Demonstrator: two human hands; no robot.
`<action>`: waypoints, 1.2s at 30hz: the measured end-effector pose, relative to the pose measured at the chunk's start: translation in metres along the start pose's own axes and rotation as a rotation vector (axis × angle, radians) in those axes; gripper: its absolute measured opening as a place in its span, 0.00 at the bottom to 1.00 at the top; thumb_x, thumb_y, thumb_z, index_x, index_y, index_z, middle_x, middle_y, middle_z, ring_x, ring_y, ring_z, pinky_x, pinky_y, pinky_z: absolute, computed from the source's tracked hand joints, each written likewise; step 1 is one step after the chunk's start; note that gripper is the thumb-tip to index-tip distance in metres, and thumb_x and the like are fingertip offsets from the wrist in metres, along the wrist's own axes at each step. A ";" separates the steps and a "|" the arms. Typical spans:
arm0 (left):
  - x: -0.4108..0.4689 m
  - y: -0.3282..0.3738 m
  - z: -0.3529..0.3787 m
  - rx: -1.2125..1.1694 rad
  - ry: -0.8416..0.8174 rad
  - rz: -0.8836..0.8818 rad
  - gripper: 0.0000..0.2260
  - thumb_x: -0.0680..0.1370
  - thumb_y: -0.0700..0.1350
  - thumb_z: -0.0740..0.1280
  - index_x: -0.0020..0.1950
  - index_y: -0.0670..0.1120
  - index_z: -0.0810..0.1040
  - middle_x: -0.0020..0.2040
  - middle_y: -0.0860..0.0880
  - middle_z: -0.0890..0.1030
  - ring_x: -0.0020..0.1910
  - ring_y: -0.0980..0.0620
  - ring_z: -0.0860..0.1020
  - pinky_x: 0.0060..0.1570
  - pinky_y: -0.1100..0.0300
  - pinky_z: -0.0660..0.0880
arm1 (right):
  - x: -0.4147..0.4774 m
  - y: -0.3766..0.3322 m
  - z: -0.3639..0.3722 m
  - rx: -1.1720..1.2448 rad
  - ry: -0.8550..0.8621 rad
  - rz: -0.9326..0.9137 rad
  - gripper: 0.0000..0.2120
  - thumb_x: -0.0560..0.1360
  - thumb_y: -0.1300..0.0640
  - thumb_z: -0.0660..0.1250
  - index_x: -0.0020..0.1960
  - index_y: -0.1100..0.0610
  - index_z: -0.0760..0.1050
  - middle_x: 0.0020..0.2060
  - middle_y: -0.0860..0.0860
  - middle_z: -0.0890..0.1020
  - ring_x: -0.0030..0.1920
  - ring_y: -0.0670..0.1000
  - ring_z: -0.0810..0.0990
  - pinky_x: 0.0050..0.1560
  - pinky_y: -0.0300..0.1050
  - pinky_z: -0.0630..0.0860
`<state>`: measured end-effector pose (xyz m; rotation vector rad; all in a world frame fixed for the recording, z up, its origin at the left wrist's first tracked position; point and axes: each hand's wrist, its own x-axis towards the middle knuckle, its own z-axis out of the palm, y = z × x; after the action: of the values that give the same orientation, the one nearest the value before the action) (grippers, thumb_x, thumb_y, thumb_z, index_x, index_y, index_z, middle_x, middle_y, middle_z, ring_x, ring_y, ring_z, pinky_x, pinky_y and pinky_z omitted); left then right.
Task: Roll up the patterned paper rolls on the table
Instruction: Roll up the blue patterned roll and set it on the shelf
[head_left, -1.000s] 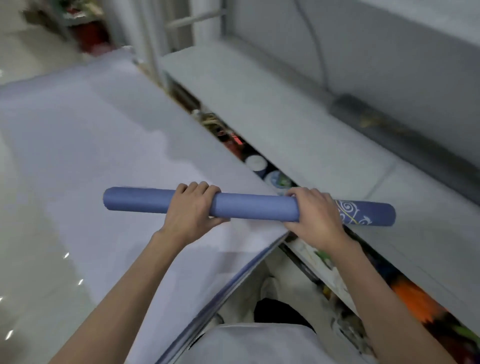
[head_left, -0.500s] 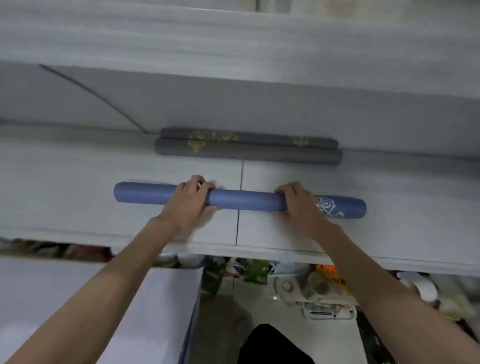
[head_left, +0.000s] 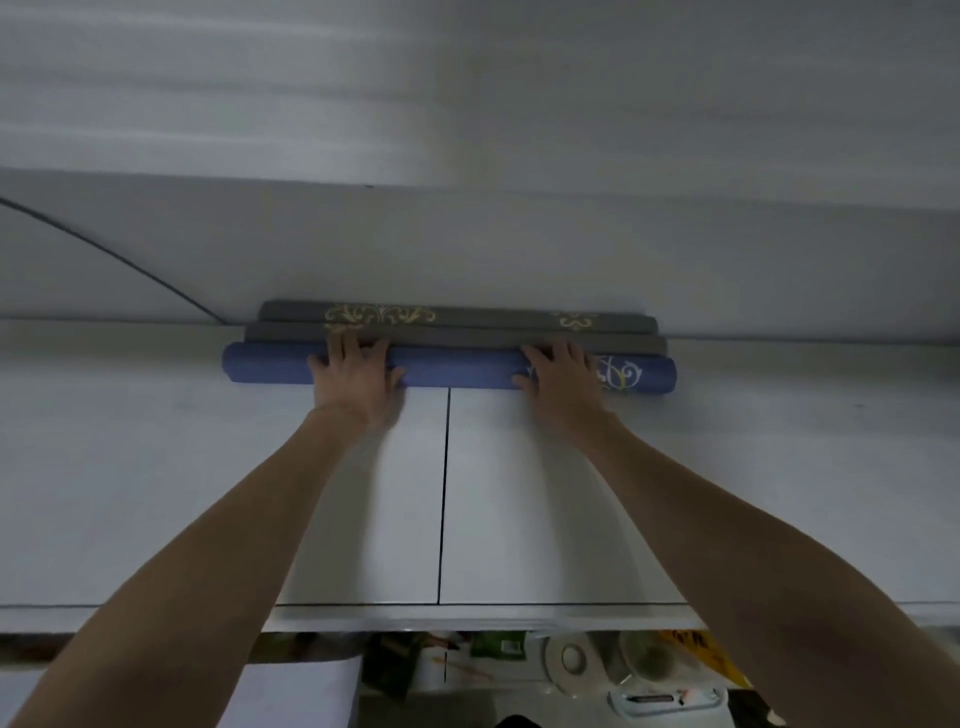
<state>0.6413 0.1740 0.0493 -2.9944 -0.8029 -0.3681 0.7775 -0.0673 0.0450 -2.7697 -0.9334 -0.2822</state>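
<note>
Flat-fingered, my left hand (head_left: 356, 375) and right hand (head_left: 563, 376) press the blue paper roll (head_left: 457, 367) against the grey rolls (head_left: 467, 339) at 12 o'clock.

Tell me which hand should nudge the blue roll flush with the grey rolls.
Probably left. The blue roll juts past the grey rolls mostly at its left end, and the left hand rests on it nearest that end.

A blue roll (head_left: 457, 369) with pale swirl motifs lies beside two grey rolls (head_left: 457, 325) bearing gold floral ornament on a white shelf (head_left: 208, 493).
</note>
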 end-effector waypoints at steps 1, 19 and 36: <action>0.000 0.000 -0.001 -0.027 -0.009 -0.022 0.21 0.81 0.58 0.58 0.69 0.48 0.70 0.67 0.39 0.68 0.67 0.40 0.64 0.61 0.43 0.64 | 0.003 0.000 0.000 0.009 -0.009 0.003 0.25 0.80 0.44 0.60 0.74 0.53 0.66 0.69 0.58 0.70 0.68 0.61 0.66 0.67 0.56 0.59; -0.447 -0.024 -0.072 -1.041 0.241 -1.126 0.04 0.80 0.50 0.65 0.53 0.58 0.78 0.48 0.59 0.83 0.46 0.57 0.82 0.44 0.69 0.75 | -0.230 -0.165 -0.026 1.034 -0.717 -0.275 0.09 0.79 0.58 0.67 0.52 0.44 0.79 0.44 0.43 0.85 0.46 0.45 0.84 0.49 0.38 0.78; -0.617 0.042 -0.043 -0.524 -0.075 -1.696 0.11 0.74 0.62 0.67 0.52 0.59 0.77 0.46 0.64 0.75 0.51 0.59 0.75 0.56 0.60 0.58 | -0.264 -0.269 0.063 0.134 -1.171 -1.418 0.03 0.74 0.51 0.73 0.42 0.46 0.81 0.43 0.40 0.79 0.47 0.45 0.77 0.54 0.47 0.73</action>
<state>0.1347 -0.1687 -0.0496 -1.6670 -3.3536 -0.4319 0.4138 0.0070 -0.0448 -1.3992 -2.7699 1.2533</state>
